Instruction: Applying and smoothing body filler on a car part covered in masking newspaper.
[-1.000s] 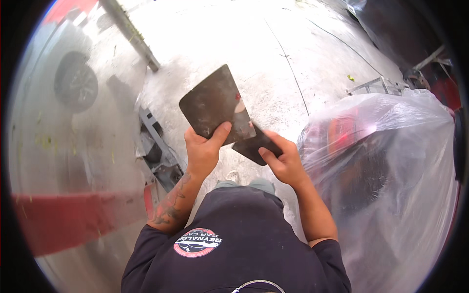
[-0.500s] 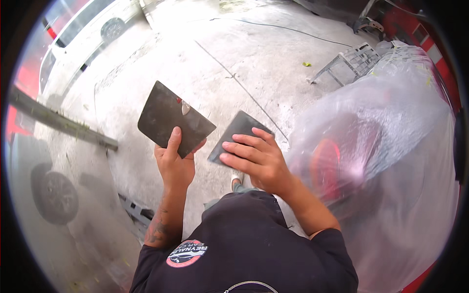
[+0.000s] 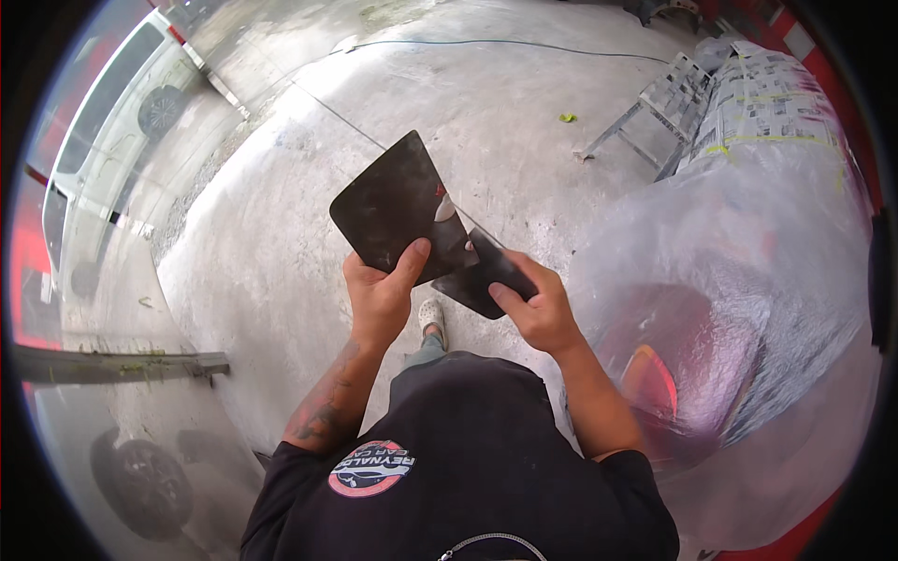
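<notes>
My left hand (image 3: 379, 299) grips a dark, flat putty plate (image 3: 388, 201), thumb on top. Near the plate's right edge sit a whitish dab of paste (image 3: 444, 208) and a small red dab (image 3: 439, 190). A smaller pale and reddish spot (image 3: 470, 247) shows close to its right corner. In my right hand (image 3: 550, 313) is a second dark, flat piece, a putty spreader (image 3: 491, 283), pinched between thumb and fingers. The spreader overlaps the plate's right corner; whether they touch, I cannot tell. Part of the spreader is hidden behind the plate.
A car under plastic sheeting (image 3: 673, 280) stands close on my right, a paper-covered stand (image 3: 673, 103) beyond it. A white vehicle (image 3: 122, 140) is at far left. A metal beam (image 3: 122, 366) juts in from the left. A hose (image 3: 505, 42) crosses the concrete floor (image 3: 281, 243).
Both hands have come together, the plate moving right. My right hand has turned, its thumb now on top of the spreader, and the spreader now meets the plate's right corner in view.
</notes>
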The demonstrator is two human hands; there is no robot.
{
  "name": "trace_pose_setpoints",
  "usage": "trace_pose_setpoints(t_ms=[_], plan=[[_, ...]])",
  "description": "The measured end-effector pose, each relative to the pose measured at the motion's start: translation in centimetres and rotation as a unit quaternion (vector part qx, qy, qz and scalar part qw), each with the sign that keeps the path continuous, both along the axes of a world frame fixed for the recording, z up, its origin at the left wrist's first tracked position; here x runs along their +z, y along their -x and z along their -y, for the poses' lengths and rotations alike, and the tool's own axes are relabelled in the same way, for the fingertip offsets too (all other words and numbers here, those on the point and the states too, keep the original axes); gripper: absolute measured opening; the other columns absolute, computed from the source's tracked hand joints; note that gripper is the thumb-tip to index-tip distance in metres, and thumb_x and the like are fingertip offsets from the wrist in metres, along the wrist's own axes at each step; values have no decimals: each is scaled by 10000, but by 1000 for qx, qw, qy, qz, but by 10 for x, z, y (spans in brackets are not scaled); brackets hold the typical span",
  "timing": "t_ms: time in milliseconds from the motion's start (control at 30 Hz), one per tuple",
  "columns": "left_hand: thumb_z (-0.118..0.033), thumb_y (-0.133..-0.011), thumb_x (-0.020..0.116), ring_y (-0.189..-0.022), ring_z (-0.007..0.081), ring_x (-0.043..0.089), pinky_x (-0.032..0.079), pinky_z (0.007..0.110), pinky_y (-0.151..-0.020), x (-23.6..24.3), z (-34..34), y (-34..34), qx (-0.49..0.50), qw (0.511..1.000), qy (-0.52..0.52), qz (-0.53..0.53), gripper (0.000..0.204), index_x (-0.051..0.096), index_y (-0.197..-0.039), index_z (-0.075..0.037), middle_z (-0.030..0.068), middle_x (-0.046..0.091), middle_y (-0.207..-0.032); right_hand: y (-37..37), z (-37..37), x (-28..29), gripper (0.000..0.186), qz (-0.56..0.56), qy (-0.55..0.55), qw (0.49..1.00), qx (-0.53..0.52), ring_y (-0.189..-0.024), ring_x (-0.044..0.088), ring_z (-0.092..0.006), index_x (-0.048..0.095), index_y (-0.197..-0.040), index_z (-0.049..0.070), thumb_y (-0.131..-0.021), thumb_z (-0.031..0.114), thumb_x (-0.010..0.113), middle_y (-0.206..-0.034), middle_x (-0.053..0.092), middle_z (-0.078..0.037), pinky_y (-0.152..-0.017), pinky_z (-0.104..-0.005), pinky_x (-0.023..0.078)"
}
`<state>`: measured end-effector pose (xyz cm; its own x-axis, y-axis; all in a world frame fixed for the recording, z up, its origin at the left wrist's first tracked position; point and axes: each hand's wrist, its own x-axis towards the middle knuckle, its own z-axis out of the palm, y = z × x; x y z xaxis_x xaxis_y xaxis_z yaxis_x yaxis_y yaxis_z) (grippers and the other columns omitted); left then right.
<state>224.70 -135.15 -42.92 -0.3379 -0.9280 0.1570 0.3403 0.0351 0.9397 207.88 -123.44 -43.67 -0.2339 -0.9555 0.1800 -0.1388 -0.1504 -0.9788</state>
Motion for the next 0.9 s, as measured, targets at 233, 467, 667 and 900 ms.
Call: trace_pose_setpoints(t_ms=[233, 467, 667, 900], plan=[[-91, -927, 655, -820, 120, 633, 522, 272, -726, 19, 105, 73, -132, 990, -43, -2, 180, 654, -1033, 53, 64, 688, -934, 67, 98, 24, 352, -527, 128, 811, -218, -1036, 626, -248, 716, -1052, 120, -754, -19, 590, -1121, 672, -59, -903, -386, 492], [-115, -930, 603, -875, 242, 686, 577, 395, -765, 20, 173, 184, -150, 977, -136, -65, 255, 574, -1129, 41, 127, 664, -1020, 146, 124, 14, 353, -511, 122, 831, -182, -1097, 607, -213, 710, -1080, 169, -785, 5, 606, -1131, 675, 0, -1011, -449, 409], [-154, -916, 598, -915, 229, 664, 548, 390, -750, 2, 191, 304, -221, 940, -231, -116, 303, 538, -1167, 5, 120, 644, -1047, 245, 167, -5, 541, -345, 126, 901, -229, -1132, 581, -335, 603, -1267, 119, -783, -121, 569, -1262, 543, -169, -932, -398, 515], [-113, -959, 600, -978, 169, 632, 506, 319, -858, -2, 194, 408, -168, 982, -47, -69, 239, 579, -1144, 37, 98, 643, -1116, 348, 169, 26, 393, -437, 89, 822, -353, -1046, 614, -291, 626, -1164, 4, -779, -65, 589, -1151, 616, -110, -867, -385, 499]])
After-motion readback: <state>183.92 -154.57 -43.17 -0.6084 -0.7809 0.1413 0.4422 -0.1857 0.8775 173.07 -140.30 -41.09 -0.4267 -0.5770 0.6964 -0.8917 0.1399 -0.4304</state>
